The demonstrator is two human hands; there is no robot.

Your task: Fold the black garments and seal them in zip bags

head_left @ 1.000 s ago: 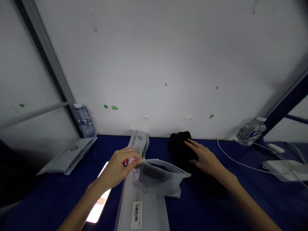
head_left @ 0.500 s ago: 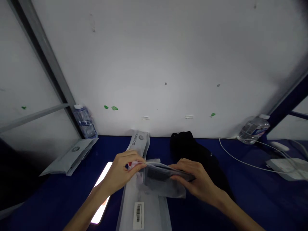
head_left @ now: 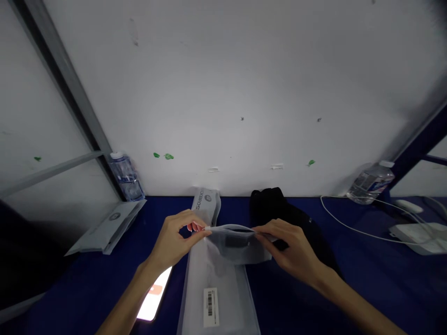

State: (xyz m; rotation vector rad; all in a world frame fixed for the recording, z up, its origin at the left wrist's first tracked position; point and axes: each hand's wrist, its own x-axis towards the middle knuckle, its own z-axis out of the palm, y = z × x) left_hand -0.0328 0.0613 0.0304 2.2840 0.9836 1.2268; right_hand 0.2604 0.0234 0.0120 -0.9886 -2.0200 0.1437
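Between my hands is a small translucent plastic bag (head_left: 226,253), its mouth parted a little along the top edge. Something dark shows inside it, too unclear to name. My left hand (head_left: 179,235) pinches the left corner of the mouth between thumb and fingers. On the other side, my right hand (head_left: 288,244) grips the right corner the same way. Beneath the bag lies a long frosted plastic packaging bag (head_left: 230,298) with a barcode label (head_left: 210,307) and printed lettering at its far end. Black fabric (head_left: 296,218) rests just beyond my right hand.
A lit phone (head_left: 153,298) lies beside my left forearm on the blue table (head_left: 366,288). Further left are flat grey packages (head_left: 104,228) and a water bottle (head_left: 126,177). At right stand another bottle (head_left: 372,184), a white cable (head_left: 344,225) and a white box (head_left: 419,237).
My right hand has shifted from the dark item at the bag's opening to the bag's right corner. The dark item now sits lower inside, and the mouth is stretched straighter between both hands.
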